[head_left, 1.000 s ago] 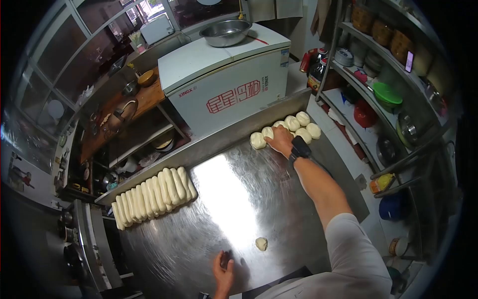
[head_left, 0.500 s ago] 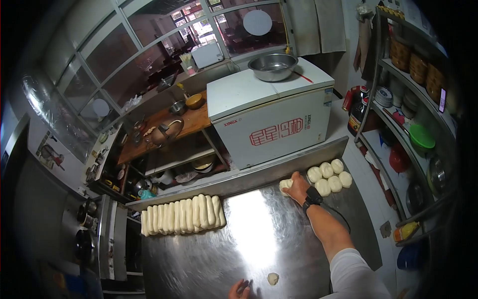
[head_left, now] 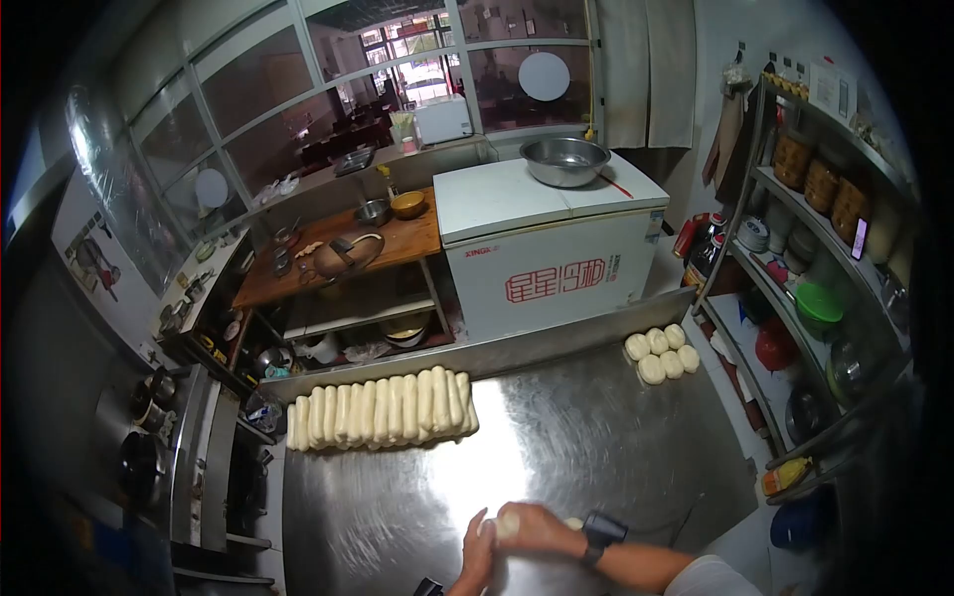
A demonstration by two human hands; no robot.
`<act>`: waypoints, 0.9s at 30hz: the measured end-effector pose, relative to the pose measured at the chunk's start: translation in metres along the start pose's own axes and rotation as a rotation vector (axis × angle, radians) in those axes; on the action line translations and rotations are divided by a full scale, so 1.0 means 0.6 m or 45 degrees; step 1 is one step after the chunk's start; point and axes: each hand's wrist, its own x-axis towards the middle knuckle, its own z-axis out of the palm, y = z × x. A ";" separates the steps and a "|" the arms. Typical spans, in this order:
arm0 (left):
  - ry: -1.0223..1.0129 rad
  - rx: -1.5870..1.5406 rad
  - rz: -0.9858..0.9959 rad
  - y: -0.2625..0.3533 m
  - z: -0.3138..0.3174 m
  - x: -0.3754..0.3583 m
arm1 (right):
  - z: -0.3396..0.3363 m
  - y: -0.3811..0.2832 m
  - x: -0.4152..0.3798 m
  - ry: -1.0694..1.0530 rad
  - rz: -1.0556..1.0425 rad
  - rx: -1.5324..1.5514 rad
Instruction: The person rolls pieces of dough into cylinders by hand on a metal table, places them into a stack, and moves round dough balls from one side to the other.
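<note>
My right hand (head_left: 542, 528), with a dark band on its wrist, has come together with my left hand (head_left: 475, 558) over the near part of the steel table. Between them they hold a pale piece of dough (head_left: 508, 524), mostly covered by the fingers and slightly blurred. Another small dough piece (head_left: 573, 523) shows just behind my right wrist, partly hidden. At the far right of the table sit several round dough pieces (head_left: 659, 343), close together. Long dough rolls (head_left: 383, 409) lie side by side in a row at the back left.
A raised metal edge (head_left: 556, 348) runs along the table's back. Beyond it stands a white chest freezer (head_left: 586, 263) with a steel basin (head_left: 564, 164) on top. A shelf rack (head_left: 755, 238) rises on the right. Stove pans (head_left: 144, 462) are at left.
My right hand has brought a dough piece from beside the round ones at the far right to my left hand at the front. The camera view has shifted slightly.
</note>
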 end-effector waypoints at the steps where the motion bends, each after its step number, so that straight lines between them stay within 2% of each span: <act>1: -0.055 0.210 0.085 -0.007 -0.029 0.000 | 0.040 -0.017 -0.026 -0.013 0.017 0.075; 2: -0.049 0.257 0.163 -0.047 -0.076 0.013 | 0.067 -0.027 -0.035 -0.078 0.113 0.093; 3: -0.050 0.235 0.167 -0.035 -0.096 -0.001 | 0.092 -0.035 -0.043 -0.144 0.208 0.112; 4: -0.058 0.324 0.076 -0.008 -0.116 -0.023 | 0.119 -0.024 -0.047 -0.151 0.206 0.097; 5: -0.067 0.418 -0.017 0.011 -0.140 -0.038 | 0.144 0.002 -0.045 -0.098 0.273 0.277; 6: -0.041 0.607 0.108 -0.020 -0.187 -0.008 | 0.159 0.015 -0.044 -0.041 0.340 0.459; 7: -0.041 0.603 0.110 -0.002 -0.221 -0.011 | 0.147 -0.015 -0.039 -0.042 0.339 0.455; 9: -0.040 1.230 0.719 0.037 -0.290 -0.015 | 0.108 -0.062 -0.025 0.174 0.362 -0.227; 10: -0.039 1.221 0.716 0.023 -0.336 -0.017 | 0.106 -0.054 -0.035 0.168 0.363 -0.236; 12: 0.005 1.918 1.015 -0.027 -0.422 -0.018 | 0.110 -0.019 -0.063 0.065 0.213 -0.812; 13: 0.007 1.915 1.024 -0.013 -0.425 -0.035 | 0.120 -0.016 -0.091 0.072 0.210 -0.817; 15: -0.180 2.091 0.802 0.025 -0.411 -0.103 | 0.148 -0.026 -0.157 -0.016 -0.067 -0.928; 17: -0.117 1.949 0.739 0.023 -0.396 -0.053 | 0.167 0.004 -0.136 -0.065 -0.026 -0.986; 18: -0.036 2.052 0.832 0.049 -0.377 -0.011 | 0.168 0.017 -0.119 -0.123 0.014 -1.045; 19: 0.044 2.158 0.931 0.074 -0.362 0.033 | 0.165 0.035 -0.082 -0.065 0.039 -1.052; 21: 0.022 2.018 0.945 0.101 -0.346 0.121 | 0.139 0.051 0.015 -0.005 0.064 -1.061; 22: 0.019 2.020 0.941 0.095 -0.350 0.129 | 0.129 0.061 0.052 0.153 0.086 -1.067; 23: -0.031 2.036 0.971 0.090 -0.355 0.132 | 0.129 0.066 0.063 0.311 0.113 -1.067; 24: -0.078 2.049 1.005 0.089 -0.357 0.134 | 0.130 0.048 0.040 0.311 0.117 -1.064; 26: -0.240 2.095 0.896 0.049 -0.399 0.037 | 0.146 -0.014 -0.050 -0.130 0.228 -0.911; 27: -0.292 2.213 0.776 0.031 -0.420 -0.008 | 0.176 0.013 -0.120 -0.064 0.093 -0.871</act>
